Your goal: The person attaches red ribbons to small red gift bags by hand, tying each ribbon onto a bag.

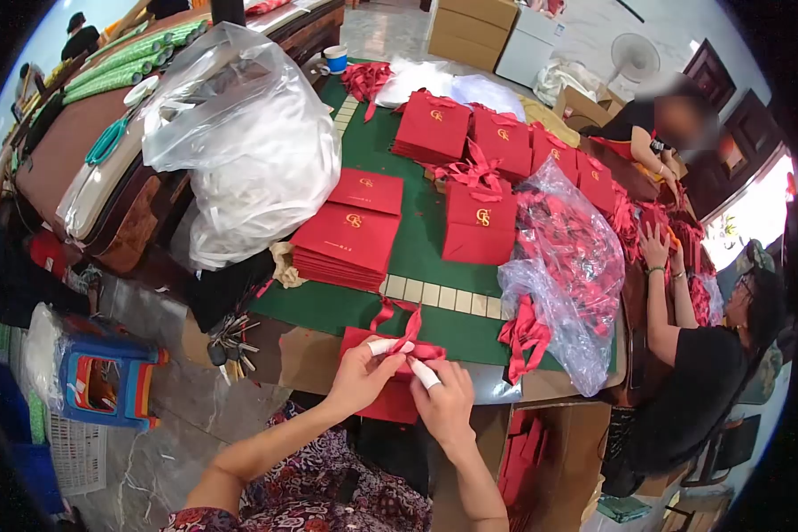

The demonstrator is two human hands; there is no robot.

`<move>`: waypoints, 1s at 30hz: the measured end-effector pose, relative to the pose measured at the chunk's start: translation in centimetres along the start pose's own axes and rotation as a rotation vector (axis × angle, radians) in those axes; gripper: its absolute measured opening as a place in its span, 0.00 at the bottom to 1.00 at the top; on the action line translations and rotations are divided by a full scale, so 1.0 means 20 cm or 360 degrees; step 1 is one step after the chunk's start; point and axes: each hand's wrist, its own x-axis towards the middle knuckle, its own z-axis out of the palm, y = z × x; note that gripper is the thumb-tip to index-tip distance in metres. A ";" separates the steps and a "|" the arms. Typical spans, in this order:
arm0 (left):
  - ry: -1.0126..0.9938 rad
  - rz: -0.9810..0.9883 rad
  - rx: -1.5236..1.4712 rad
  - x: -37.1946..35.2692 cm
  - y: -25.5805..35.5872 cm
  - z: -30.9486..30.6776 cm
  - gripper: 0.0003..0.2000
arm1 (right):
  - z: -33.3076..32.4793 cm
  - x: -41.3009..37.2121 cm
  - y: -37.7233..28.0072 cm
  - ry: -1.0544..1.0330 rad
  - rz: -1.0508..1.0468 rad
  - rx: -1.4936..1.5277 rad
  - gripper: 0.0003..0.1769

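At the table's front edge, my left hand (363, 374) pinches a red ribbon (410, 330) at the top of a red bag (390, 406). My right hand (443, 395) meets it from the right, its fingers closed on the same ribbon. White wraps cover a finger on each hand. Ribbon loops rise above my fingertips, and the bag lies beneath both hands. Just beyond, on the left, is a stack of red bags (341, 244) with gold lettering. A loose bundle of red ribbons (525, 341) lies to the right of my hands.
More red bags (479, 222) stand on the green table mat (417, 191). A clear plastic bag of red ribbons (567, 248) is at the right, a large bag of white material (257, 177) at the left. Two co-workers work along the right side. A blue stool (106, 377) stands lower left.
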 end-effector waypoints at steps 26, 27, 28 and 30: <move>0.0011 0.0694 0.1803 0.05 0.08 -0.34 0.18 | 0.13 0.11 -0.15 0.0008 0.0357 0.0394 0.08; 0.0006 0.0694 0.1777 0.05 0.08 -0.33 0.17 | 0.14 0.11 -0.16 0.0007 0.0358 0.0395 0.08; 0.0001 0.0696 0.1750 0.05 0.08 -0.33 0.15 | 0.16 0.10 -0.16 -0.0034 0.0397 0.0408 0.08; -0.0013 0.0773 0.1764 0.06 0.08 -0.32 0.14 | 0.18 0.10 -0.15 -0.0077 0.0437 0.0419 0.08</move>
